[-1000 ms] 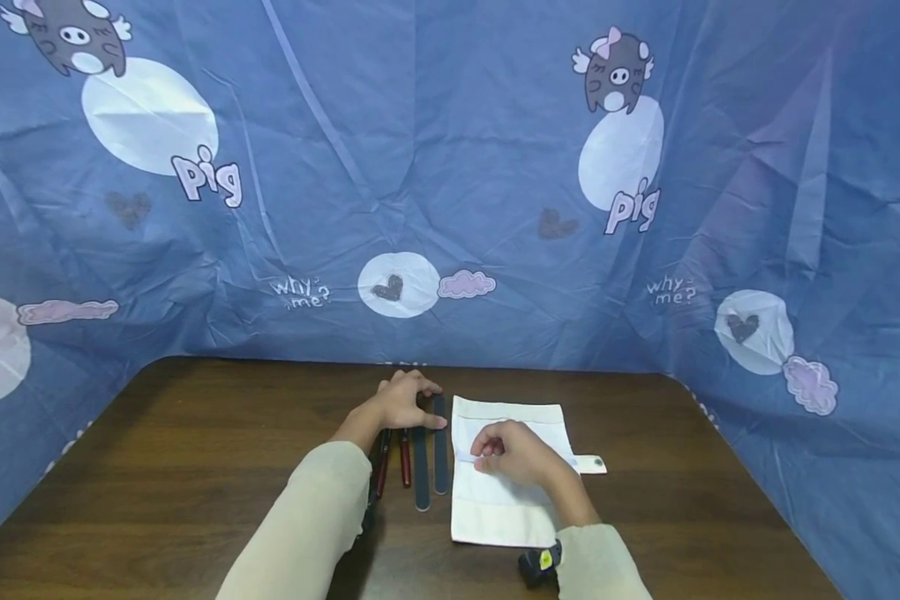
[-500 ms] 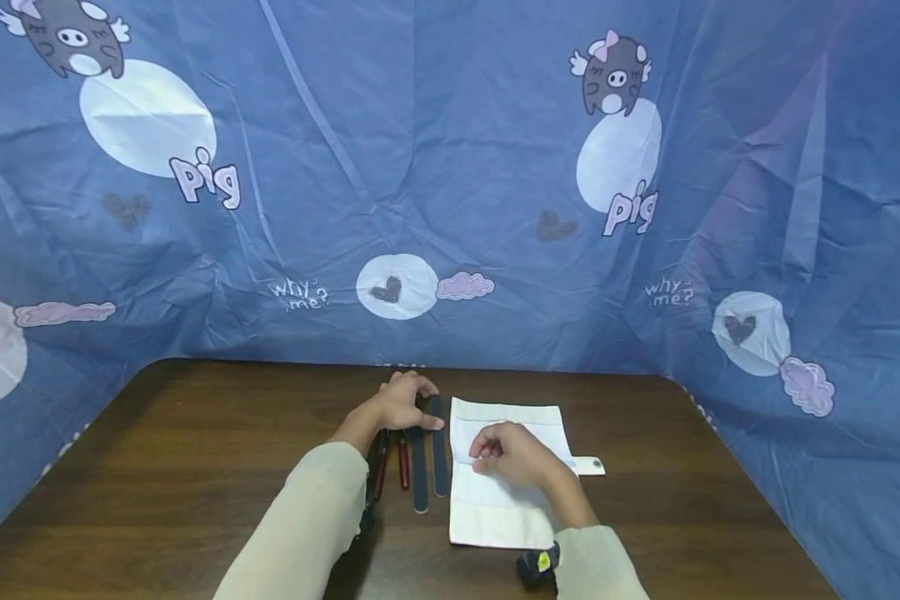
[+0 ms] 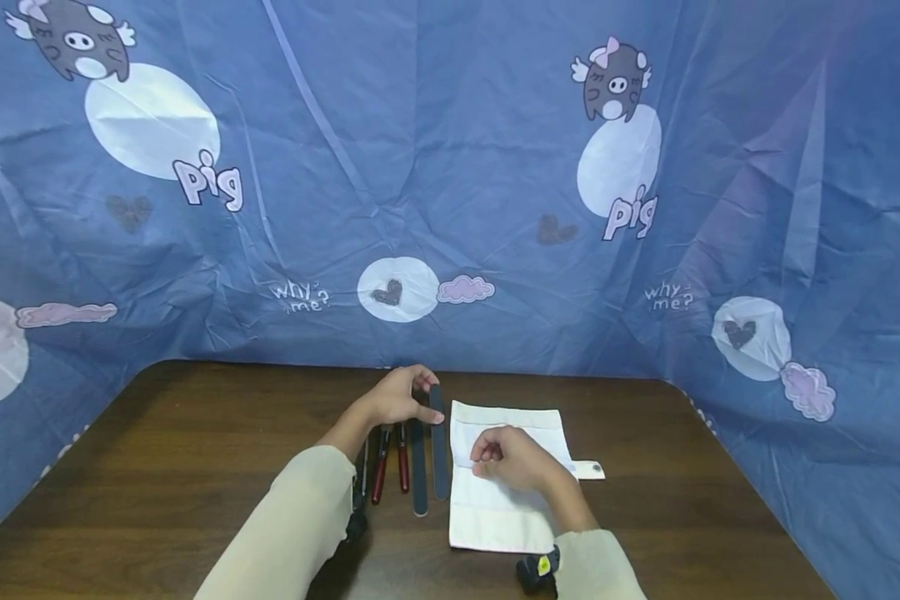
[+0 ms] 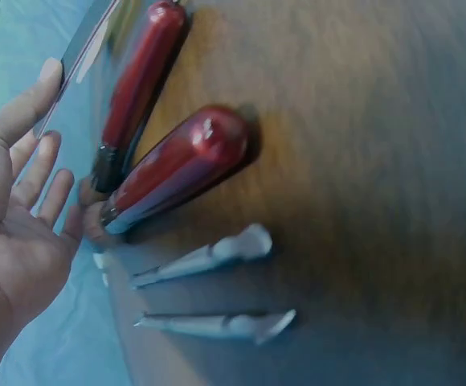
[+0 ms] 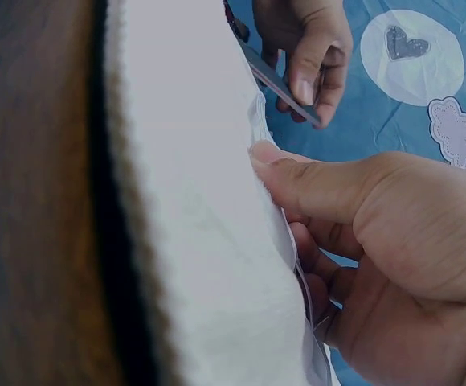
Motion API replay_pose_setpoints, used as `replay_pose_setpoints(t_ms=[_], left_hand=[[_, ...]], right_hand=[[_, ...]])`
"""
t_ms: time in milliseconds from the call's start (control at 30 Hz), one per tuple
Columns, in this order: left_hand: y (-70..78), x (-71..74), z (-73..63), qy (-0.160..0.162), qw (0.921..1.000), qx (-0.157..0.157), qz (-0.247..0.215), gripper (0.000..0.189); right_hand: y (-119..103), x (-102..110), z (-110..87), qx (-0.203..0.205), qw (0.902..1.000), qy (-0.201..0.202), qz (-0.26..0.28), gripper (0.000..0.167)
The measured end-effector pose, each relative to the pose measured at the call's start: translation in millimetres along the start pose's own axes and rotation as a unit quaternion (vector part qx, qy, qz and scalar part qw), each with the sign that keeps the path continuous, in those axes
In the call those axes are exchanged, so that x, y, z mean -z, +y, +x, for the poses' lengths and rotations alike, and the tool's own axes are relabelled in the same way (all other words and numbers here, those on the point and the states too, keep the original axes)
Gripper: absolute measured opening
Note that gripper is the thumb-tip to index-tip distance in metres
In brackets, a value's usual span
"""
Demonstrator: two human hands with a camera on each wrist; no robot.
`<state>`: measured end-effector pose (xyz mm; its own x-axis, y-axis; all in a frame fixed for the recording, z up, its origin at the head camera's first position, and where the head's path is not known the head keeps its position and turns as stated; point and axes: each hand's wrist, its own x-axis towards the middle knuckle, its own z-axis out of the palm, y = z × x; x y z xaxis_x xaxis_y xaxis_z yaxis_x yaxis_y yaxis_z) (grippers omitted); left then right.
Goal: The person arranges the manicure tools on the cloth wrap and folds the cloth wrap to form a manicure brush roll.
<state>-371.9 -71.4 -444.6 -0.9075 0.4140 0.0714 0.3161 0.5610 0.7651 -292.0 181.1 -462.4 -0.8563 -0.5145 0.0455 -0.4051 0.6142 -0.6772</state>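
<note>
Head view: hands [image 3: 396, 397] [image 3: 517, 458] well inside table's [image 3: 690, 492] side edges

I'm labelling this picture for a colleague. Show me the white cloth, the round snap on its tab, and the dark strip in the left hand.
White cloth [image 3: 498, 529]: head view, on its near band.
Snap [image 3: 597, 468]: head view, on its centre.
Dark strip [image 3: 440, 467]: head view, on its near half.
</note>
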Motion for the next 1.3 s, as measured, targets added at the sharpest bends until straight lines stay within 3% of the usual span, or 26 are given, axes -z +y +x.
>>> replay_pose_setpoints(t_ms=[200, 467, 600, 700, 833, 1133, 1300], left_hand=[[7.7, 7.4, -4.0, -0.017, 0.9988, -0.014, -0.045, 0.055], [11.6, 10.8, -13.3, -0.029, 0.9922, -0.024, -0.119, 0.055], [11.3, 7.6, -17.8, -0.025, 0.98, -0.01, -0.197, 0.053], [11.9, 3.9, -20.7, -0.02, 0.9637, 0.001, -0.266, 0.049], [13.1, -0.7, -22.7, -0.006, 0.9459, 0.015, -0.324, 0.045], [17.2, -4.4, -18.0, 0.058, 0.933, 0.025, -0.354, 0.044], [19.1, -5.4, -15.1, 0.102, 0.9225, 0.046, -0.369, 0.041]], right_hand=[[2, 0, 0.5, 0.018, 0.9998, -0.009, 0.007, 0.009], [1, -1, 0.3, 0.009, 0.9999, -0.01, -0.01, 0.016], [1, -2, 0.1, 0.013, 0.9998, -0.008, -0.012, 0.015], [1, -2, 0.2, 0.016, 0.9998, -0.006, -0.013, 0.015], [2, -2, 0.5, 0.016, 0.9998, -0.003, -0.012, 0.016], [3, -2, 0.2, 0.015, 0.9999, -0.002, -0.001, 0.019], [3, -2, 0.2, 0.012, 0.9999, -0.002, 0.004, 0.019]])
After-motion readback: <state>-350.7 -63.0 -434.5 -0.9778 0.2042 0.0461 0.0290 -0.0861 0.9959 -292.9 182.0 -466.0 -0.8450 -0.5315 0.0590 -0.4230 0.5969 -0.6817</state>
